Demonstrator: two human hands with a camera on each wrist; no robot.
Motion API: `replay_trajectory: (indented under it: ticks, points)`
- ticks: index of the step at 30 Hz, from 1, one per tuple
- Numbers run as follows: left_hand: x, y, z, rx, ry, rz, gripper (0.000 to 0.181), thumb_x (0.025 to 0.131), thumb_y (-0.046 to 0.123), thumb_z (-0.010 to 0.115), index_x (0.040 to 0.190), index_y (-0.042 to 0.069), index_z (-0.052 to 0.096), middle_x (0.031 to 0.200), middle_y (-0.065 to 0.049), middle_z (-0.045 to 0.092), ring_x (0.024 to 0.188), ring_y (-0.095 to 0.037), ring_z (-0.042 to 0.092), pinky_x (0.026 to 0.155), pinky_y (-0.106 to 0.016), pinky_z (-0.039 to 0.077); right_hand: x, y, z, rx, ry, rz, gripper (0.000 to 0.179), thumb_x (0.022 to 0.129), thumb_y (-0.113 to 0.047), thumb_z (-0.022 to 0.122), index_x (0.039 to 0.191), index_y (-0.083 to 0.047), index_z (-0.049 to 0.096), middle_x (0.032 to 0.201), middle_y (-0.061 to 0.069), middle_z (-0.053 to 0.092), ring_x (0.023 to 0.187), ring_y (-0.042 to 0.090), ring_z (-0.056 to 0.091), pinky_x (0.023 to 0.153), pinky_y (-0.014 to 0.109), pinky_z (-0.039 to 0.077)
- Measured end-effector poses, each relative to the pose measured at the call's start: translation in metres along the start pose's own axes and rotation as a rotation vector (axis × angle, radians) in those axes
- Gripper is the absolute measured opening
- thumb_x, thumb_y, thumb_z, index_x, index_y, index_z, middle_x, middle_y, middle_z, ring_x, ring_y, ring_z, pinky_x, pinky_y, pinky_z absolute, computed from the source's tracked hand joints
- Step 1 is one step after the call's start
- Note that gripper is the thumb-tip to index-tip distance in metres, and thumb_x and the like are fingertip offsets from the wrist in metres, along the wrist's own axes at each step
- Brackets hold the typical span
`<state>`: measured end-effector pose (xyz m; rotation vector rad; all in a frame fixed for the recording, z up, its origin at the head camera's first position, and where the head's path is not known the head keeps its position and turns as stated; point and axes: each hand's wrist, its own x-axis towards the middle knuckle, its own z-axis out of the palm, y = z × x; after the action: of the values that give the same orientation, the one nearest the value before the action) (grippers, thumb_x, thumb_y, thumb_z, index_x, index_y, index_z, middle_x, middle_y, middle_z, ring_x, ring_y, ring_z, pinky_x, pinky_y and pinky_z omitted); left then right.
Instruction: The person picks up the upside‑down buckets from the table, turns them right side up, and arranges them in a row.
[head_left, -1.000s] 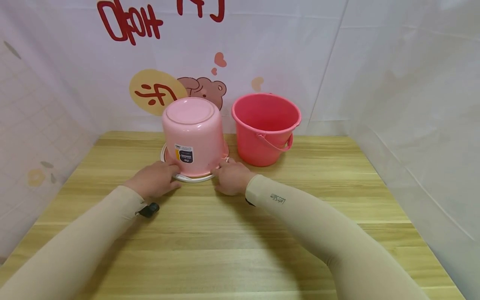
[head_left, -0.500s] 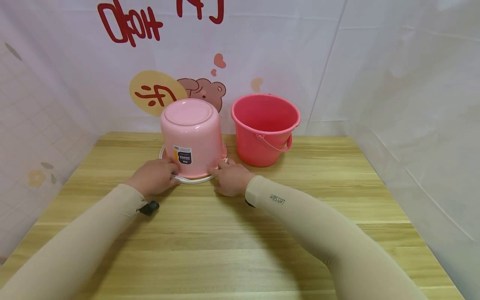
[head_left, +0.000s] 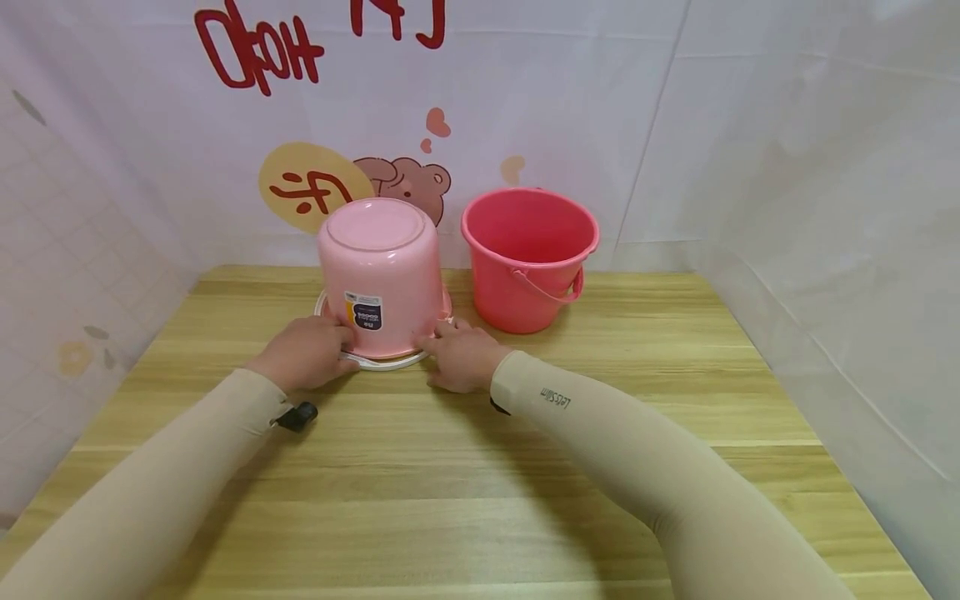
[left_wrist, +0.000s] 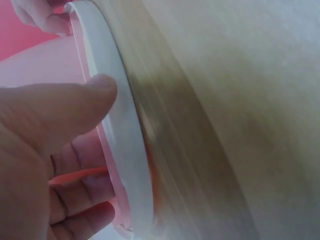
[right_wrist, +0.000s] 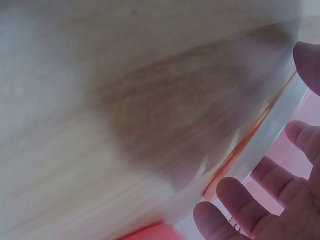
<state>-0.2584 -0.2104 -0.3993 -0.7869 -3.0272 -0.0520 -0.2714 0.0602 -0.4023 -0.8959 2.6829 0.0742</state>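
Observation:
A light pink bucket [head_left: 378,267] stands upside down at the back of the wooden table. A white handle [head_left: 386,363] lies round its lower rim. My left hand [head_left: 305,354] holds the rim at the bucket's near left; in the left wrist view the thumb [left_wrist: 102,92] lies over the white band and the fingers [left_wrist: 82,195] are against the pink wall. My right hand [head_left: 463,358] touches the near right side, its fingers [right_wrist: 245,202] spread and loosely extended in the right wrist view. A darker pink bucket [head_left: 517,292] stands upright to the right, handle hanging down.
The table [head_left: 450,500] is bare wood in front of both hands. A white printed curtain [head_left: 600,108] rises close behind the buckets, with more white cloth [head_left: 840,208] along the right side and the left.
The light pink bucket has shifted slightly left and nearer, together with my left hand. My right hand stays almost in place against it. The darker bucket has not visibly moved on the table.

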Motion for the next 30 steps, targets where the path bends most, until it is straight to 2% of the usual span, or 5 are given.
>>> replay_trajectory:
  ticks: [8, 14, 18, 24, 30]
  points:
    - [-0.001, -0.002, 0.002, 0.008, 0.048, 0.002, 0.019, 0.089, 0.031, 0.078, 0.095, 0.014, 0.077, 0.096, -0.007, 0.071, 0.086, -0.03, 0.066, 0.085, -0.053, 0.055, 0.001, 0.0, 0.0, 0.021, -0.009, 0.01, 0.078, 0.101, -0.052, 0.063, 0.168, -0.033, 0.027, 0.175, 0.006, 0.025, 0.155, 0.035, 0.031, 0.126, 0.051, 0.035]
    - [-0.003, 0.002, 0.0, 0.022, 0.098, 0.044, 0.017, 0.094, 0.027, 0.076, 0.098, 0.011, 0.079, 0.103, -0.012, 0.075, 0.093, -0.034, 0.07, 0.088, -0.054, 0.057, 0.0, 0.003, 0.002, 0.023, 0.006, 0.015, 0.078, 0.101, -0.053, 0.064, 0.167, -0.029, 0.032, 0.174, 0.007, 0.027, 0.153, 0.034, 0.033, 0.126, 0.05, 0.035]
    - [-0.005, 0.003, -0.004, 0.031, 0.121, 0.042, 0.017, 0.095, 0.026, 0.077, 0.098, 0.01, 0.079, 0.103, -0.012, 0.075, 0.091, -0.034, 0.07, 0.086, -0.053, 0.057, 0.001, 0.005, 0.003, 0.032, 0.033, 0.007, 0.075, 0.1, -0.053, 0.065, 0.165, -0.026, 0.037, 0.171, 0.008, 0.03, 0.148, 0.032, 0.038, 0.125, 0.049, 0.037]
    - [-0.006, 0.005, -0.008, 0.031, 0.123, 0.017, 0.02, 0.096, 0.029, 0.077, 0.099, 0.01, 0.079, 0.108, -0.012, 0.075, 0.09, -0.033, 0.07, 0.086, -0.052, 0.058, 0.001, 0.007, 0.002, 0.044, 0.085, 0.001, 0.07, 0.1, -0.05, 0.066, 0.161, -0.023, 0.044, 0.165, 0.008, 0.04, 0.142, 0.03, 0.044, 0.122, 0.045, 0.041]
    - [-0.005, 0.002, -0.007, 0.028, 0.139, 0.02, 0.02, 0.098, 0.029, 0.074, 0.101, 0.009, 0.078, 0.104, -0.009, 0.072, 0.086, -0.029, 0.065, 0.087, -0.049, 0.057, 0.001, 0.011, 0.004, 0.022, 0.178, -0.016, 0.06, 0.102, -0.047, 0.062, 0.155, -0.021, 0.051, 0.153, 0.007, 0.049, 0.132, 0.028, 0.05, 0.117, 0.043, 0.046]
